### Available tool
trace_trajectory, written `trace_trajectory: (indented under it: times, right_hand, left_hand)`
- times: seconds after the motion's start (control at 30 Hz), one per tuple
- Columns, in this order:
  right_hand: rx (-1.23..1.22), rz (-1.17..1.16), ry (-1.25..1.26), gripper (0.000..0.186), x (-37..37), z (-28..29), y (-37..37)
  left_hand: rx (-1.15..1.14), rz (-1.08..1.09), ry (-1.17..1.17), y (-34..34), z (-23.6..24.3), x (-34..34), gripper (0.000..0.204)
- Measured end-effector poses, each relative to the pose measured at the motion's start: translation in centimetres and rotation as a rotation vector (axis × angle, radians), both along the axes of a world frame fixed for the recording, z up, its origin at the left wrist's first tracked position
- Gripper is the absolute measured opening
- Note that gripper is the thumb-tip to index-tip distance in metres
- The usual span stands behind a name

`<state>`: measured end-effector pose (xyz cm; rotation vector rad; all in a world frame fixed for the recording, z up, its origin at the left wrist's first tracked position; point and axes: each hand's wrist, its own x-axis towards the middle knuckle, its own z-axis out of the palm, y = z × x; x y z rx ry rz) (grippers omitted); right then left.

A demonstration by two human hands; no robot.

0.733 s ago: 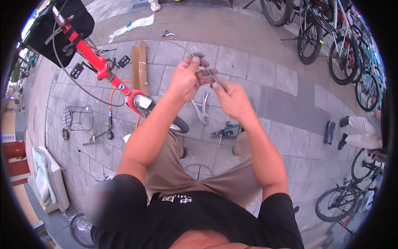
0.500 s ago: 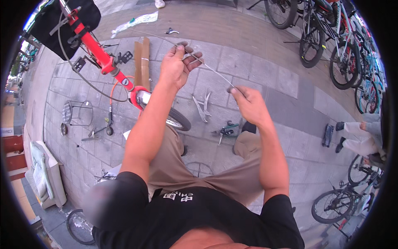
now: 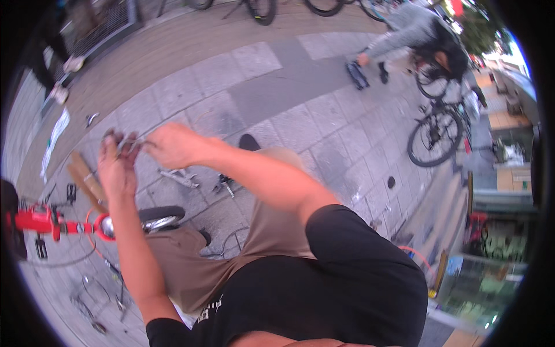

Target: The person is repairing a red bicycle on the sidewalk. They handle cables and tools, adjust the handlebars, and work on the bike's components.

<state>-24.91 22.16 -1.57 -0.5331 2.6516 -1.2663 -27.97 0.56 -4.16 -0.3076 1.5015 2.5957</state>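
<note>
1. Cable (image 3: 136, 142): thin, bridging the gap between both hands, beyond the wheel (image 3: 162, 211) of the red bike (image 3: 66, 226). Outline blurred.
2. Left hand (image 3: 118, 166): beyond the wheel and a little left; fingers curled, thumb set against them with cable between. Left forearm (image 3: 136, 254) passes in front of the wheel's left end.
3. Right hand (image 3: 172, 146): straight beyond the wheel; thumb and forefinger pinched narrow on the cable, near the left fingertips. Whether the hands touch, cannot tell.
4. Silver tools (image 3: 180, 178): on the paving (image 3: 324, 121), just beyond the wheel, side by side.
5. Dark tool (image 3: 222, 184): beyond and right of the wheel, near the trouser leg.
6. Cardboard (image 3: 87, 179): long brown strips, left of the wheel and slightly beyond.
7. Brake lever (image 3: 91, 120) and white plastic (image 3: 56, 139): farther out, beyond and left of the wheel.
8. Co-worker (image 3: 413, 34): far right of the wheel and well beyond, grey sleeve, bent over, hand at a dark object (image 3: 356, 75).
9. Black bicycle (image 3: 433, 139): far right of the wheel, near that person.
</note>
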Motion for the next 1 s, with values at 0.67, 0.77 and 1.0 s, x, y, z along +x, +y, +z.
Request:
trace_trajectory:
  times: [0.67, 0.77, 1.0]
  right_hand:
    - [-0.139, -0.143, 0.052, 0.028, 1.5, 1.3, 0.1]
    - [-0.124, -0.161, 0.141, 0.027, 3.2, 2.3, 3.1]
    - [0.115, -0.208, 0.302, 0.028, 7.0, 6.3, 3.2]
  left_hand:
    - [0.077, -0.116, 0.000, -2.1, -4.1, -1.3, 0.040]
    - [0.185, 0.091, 0.031, -7.1, -5.0, -4.4, 0.041]
    - [0.268, -0.101, 0.105, 1.1, -1.2, 1.8, 0.035]
